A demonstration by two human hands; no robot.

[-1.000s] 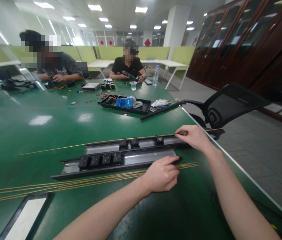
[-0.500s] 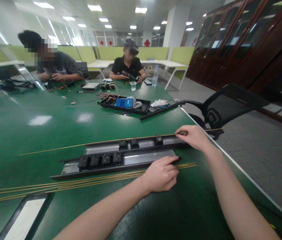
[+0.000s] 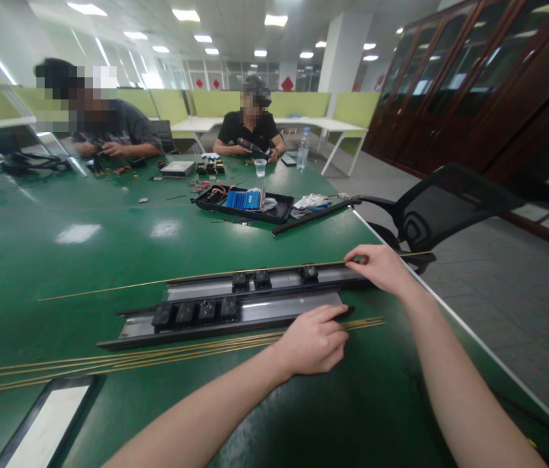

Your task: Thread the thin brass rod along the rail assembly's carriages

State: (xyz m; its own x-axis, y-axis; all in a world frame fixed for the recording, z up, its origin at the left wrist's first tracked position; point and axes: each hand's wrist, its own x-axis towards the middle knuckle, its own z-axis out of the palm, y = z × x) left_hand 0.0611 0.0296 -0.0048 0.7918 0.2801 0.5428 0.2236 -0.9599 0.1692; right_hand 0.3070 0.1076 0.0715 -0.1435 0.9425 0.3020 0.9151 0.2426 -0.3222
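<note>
Between its thumb and index finger, my right hand (image 3: pixel 379 265) pinches a long, thin brass-coloured rod (image 3: pixel 132 286). The rod lies along the far edge of the farther black-edged metal channel (image 3: pixel 286 278), which carries several black blocks. My left hand (image 3: pixel 316 338) rests at the right end of the nearer channel (image 3: pixel 279 307), index finger stretched along its end and the other fingers curled; its thumb is hidden. Several black blocks (image 3: pixel 196 312) sit in a row in the nearer channel's left part. More thin brass-coloured rods (image 3: pixel 171 354) lie in front, passing under my left hand.
A black tray (image 3: pixel 281 207) holds a blue finned part and wires. Beside it are white gloves (image 3: pixel 309 205) and a black strip (image 3: pixel 308 218). A dark-framed white panel (image 3: pixel 43 426) lies front left. An office chair (image 3: pixel 449 201) stands at the right edge; two people work across the table.
My right hand has shifted very slightly to the right, still pinching the rod. My left hand, the channels and the blocks look unchanged.
</note>
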